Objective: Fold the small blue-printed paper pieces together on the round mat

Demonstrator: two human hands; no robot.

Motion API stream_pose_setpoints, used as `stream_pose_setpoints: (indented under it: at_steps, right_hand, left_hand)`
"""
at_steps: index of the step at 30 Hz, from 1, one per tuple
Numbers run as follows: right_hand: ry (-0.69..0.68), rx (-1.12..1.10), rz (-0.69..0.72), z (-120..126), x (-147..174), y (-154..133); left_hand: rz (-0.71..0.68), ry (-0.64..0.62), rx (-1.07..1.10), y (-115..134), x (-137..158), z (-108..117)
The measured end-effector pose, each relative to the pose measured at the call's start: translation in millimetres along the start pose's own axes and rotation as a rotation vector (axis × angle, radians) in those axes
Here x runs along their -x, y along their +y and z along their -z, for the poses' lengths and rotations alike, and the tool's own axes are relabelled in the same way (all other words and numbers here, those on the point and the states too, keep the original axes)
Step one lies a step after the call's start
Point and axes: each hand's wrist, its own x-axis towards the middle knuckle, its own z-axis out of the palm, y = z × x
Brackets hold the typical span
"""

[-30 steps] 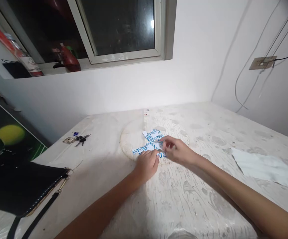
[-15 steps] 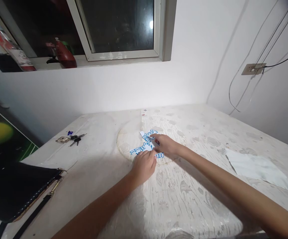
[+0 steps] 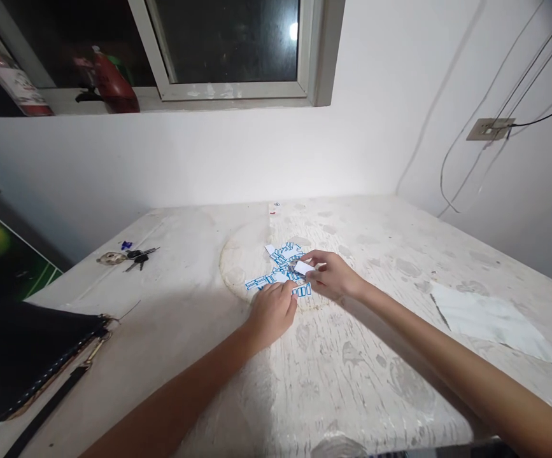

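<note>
A blue-printed white paper cut-out (image 3: 276,275) lies on the table in several strips, within a faint round mark. My left hand (image 3: 273,310) rests at its near edge, fingers laid over the paper and pointing away from me; the fingertips are partly hidden. Between the thumb and fingers of my right hand (image 3: 333,272) is a small blank white paper piece (image 3: 304,268), tilted up a little above the printed strips. Beyond it, another white tab (image 3: 270,249) sticks out from the cut-out's far left side.
Keys (image 3: 137,256) with a fob lie at the left of the patterned table (image 3: 352,394). A black purse (image 3: 32,356) with a strap occupies the near left. A white sheet (image 3: 493,321) lies at the right. A wall with a window stands behind.
My right hand has drawn slightly to the right, and the white paper piece in its fingers now shows. My left hand stays on the cut-out. The view has shifted a little.
</note>
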Motion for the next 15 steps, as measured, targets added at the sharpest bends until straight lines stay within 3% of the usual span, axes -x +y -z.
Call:
stream_pose_setpoints:
  at_steps: [3,7,15]
  right_hand:
    - [0.032,-0.030,0.050,3.4,14.0,-2.4]
    - [-0.006,0.100,0.262,5.9,29.4,-9.0]
    - [-0.009,0.625,0.554,-7.0,39.6,-10.9]
  left_hand:
    - [0.013,0.012,0.050,0.3,-0.2,-1.6]
    - [0.027,0.019,0.090,2.6,-0.3,-0.1]
    - [0.042,0.036,0.091,7.8,0.4,7.3]
